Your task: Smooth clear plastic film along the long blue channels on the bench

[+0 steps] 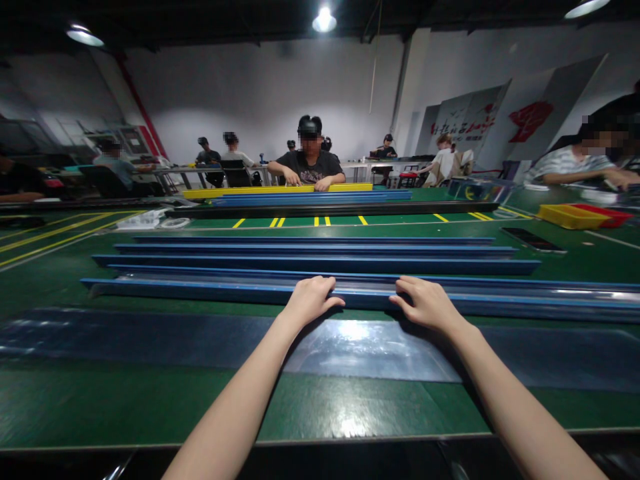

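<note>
My left hand and my right hand grip a long blue plastic channel that lies across the green table. On each hand the thumb presses the near wall while the fingers curl over into the trough. A short stretch of channel shows between them. Inside the trough runs a shiny clear strip, seen best at the right. Nearer to me, under my wrists, a wide transparent plastic strip lies flat on the table. Just beyond the held channel rest several more blue channels, parallel to it.
Farther back lie a black bar and a yellow channel, where a co-worker has both hands. A phone and a yellow tray sit at the right. The table's near edge runs below my forearms.
</note>
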Demonstrator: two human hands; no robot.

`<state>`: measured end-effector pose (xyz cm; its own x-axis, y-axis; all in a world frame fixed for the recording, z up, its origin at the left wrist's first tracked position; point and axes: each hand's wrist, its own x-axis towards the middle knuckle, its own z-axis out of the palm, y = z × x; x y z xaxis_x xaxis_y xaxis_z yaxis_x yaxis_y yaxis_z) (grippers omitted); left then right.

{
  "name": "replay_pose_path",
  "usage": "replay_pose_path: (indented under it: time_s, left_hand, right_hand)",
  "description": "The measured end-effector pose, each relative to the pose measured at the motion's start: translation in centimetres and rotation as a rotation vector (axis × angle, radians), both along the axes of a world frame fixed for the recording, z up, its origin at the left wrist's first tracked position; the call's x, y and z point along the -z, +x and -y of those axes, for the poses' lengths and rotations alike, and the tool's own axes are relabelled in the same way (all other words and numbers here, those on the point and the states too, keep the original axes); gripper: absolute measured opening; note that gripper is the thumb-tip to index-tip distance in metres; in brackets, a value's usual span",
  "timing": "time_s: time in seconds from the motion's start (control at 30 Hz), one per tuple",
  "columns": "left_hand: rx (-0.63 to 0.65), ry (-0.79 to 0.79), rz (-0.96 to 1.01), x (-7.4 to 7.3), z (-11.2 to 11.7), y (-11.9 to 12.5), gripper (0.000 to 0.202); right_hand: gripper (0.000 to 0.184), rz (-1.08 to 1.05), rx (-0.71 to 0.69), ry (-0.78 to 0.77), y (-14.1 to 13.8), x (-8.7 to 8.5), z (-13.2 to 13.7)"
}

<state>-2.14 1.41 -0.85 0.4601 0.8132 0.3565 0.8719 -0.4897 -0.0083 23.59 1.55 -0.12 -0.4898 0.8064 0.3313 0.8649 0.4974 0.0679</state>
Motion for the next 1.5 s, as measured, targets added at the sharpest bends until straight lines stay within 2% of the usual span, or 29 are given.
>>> replay_pose_path:
  time_s: [0.37,0.87,1.3,1.5]
  left_hand:
    - [0.050,0.083,0.046,-0.1,-0.2,0.0,0.033]
    - [0.014,0.017,0.064,-0.2,-0.2,0.1,0.033]
    - [0.034,0.016,0.049,-0.1,0.1,0.2,0.029]
    - [0.027,0.016,0.032,-0.1,0.2,0.2,0.030]
  right_hand:
    - [0.026,-0.010,-0.001,0.000,-0.1,0.0,-0.1]
    - [0.027,0.018,0.015,-0.012,-0.1,-0.1,-0.1]
    - [0.041,0.119,-0.043,0.035,-1.4,-0.2,0.2]
    - [0.030,0.076,-0.143,0.112,-2.9,0.2,0.1]
